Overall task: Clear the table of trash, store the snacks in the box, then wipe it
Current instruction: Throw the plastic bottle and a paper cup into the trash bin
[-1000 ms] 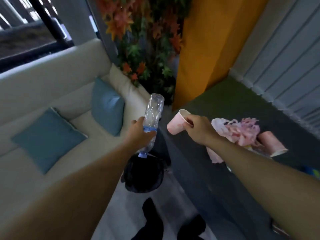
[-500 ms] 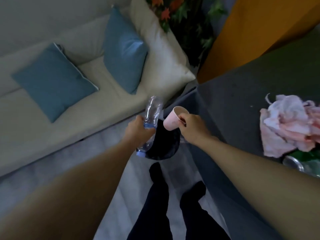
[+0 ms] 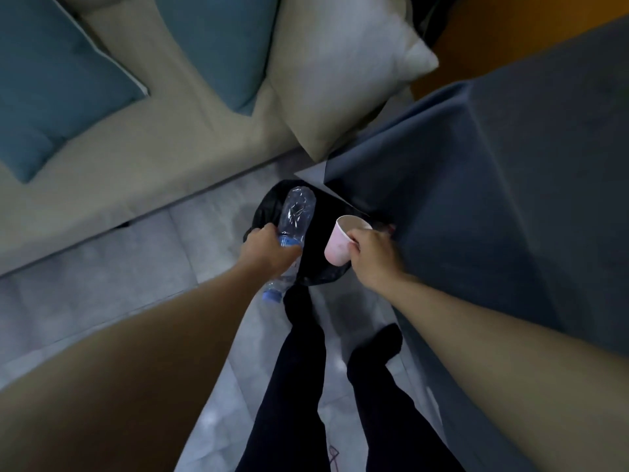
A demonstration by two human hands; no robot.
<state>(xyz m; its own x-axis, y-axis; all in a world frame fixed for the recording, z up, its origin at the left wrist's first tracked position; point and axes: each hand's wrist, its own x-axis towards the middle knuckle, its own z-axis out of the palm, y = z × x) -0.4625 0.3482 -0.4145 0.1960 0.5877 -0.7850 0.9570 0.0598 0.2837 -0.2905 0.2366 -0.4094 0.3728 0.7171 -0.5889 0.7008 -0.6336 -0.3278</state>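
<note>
L hand wraps round a clear, crinkled plastic bottle at its blue label, blue cap end lowest, over the glossy black bin bag. R hand pinches the rim of a tapered pink paper cup, tilted, also above the bag, beside the table w/ matte grey-blue cloth.

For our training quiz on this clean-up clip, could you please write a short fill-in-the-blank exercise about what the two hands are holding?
1. The left hand grips a clear plastic bottle whose cap is ____.
2. The right hand holds a paper cup coloured ____.
3. Below both stands a bin whose liner is ____.

Missing words: blue; pink; black.
</note>
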